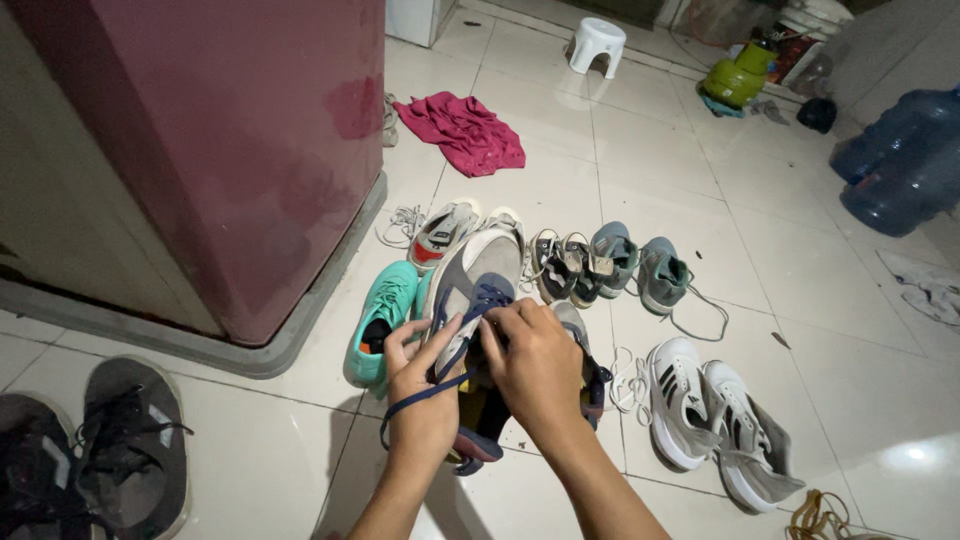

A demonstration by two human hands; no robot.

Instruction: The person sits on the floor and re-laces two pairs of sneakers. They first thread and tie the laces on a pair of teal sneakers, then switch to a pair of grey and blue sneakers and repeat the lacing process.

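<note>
Filling the upper left of the frame is the big maroon appliance (230, 140), standing on a white tiled floor (830, 360). At the far right edge sit blue water jugs (900, 165), and at the top a green gas canister (738, 78) with a small white stool (596, 42) to its left. A crumpled pink cloth (465, 130) lies on the tiles in the upper middle.

Across the centre runs a loose row of footwear: a teal sneaker (382, 320) at the left, a white and red shoe (443, 232) behind it, a dark pair (560, 268), then a grey-green pair (640, 268). To the lower right lies a white pair with dark stripes (715, 415), with loose white laces (628, 378) just beside it. In the lower left corner are black shoes (110, 450).

Now to the action, centre frame: a grey and navy sneaker (478, 290) is held up, toe pointing away. The left hand (420, 385) pinches the blue lace (425, 392), which loops down under the wrist. The right hand (535, 360) has its fingers curled in, pinching at the eyelets near the tongue.

By my read, lacing work on this shoe is mid-way: the lace is threaded at the top but a long tail hangs free. The white laces on the floor also lie out of any shoe.
</note>
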